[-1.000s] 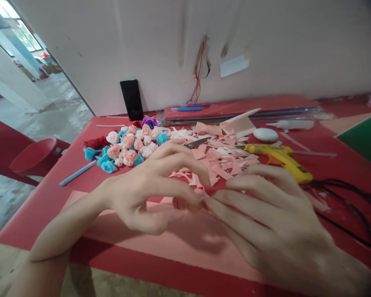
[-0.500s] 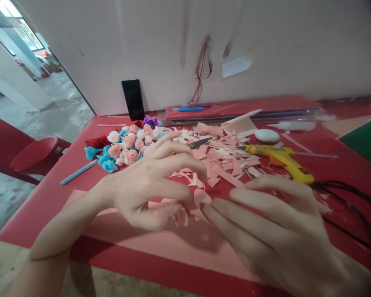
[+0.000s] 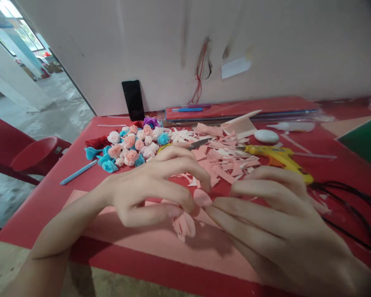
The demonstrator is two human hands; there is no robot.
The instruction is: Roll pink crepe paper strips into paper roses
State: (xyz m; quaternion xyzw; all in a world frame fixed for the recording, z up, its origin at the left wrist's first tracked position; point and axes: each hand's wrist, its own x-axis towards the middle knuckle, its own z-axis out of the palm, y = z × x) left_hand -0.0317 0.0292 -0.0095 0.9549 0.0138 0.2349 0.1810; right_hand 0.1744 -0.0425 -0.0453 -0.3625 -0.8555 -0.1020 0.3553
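Between my two hands is a piece of pink paper cut into petals. The thumb and index finger of my left hand (image 3: 154, 187) pinch it, and a cluster of curled petals (image 3: 184, 227) hangs below them. A single rounded petal (image 3: 202, 198) stands up between the hands. My right hand (image 3: 272, 222) presses its fingertips together at that petal's base; its thumb is mostly hidden. Under both hands lies a pink paper sheet (image 3: 142, 237). Behind my left hand are scissors (image 3: 200, 143) on pink and white paper scraps (image 3: 222, 161).
Paper flowers (image 3: 130, 142) in several colours sit back left, with a light blue pen (image 3: 78, 172) beside them. A black phone (image 3: 132, 100) leans on the wall. A yellow glue gun (image 3: 278, 159), its black cable (image 3: 349, 198) and a white oval object (image 3: 266, 136) are on the right.
My left hand's raised fingers have lowered, uncovering a blue flower and the yellow scissor handle. The petal cluster under its thumb shows more. My right hand has shifted only slightly.
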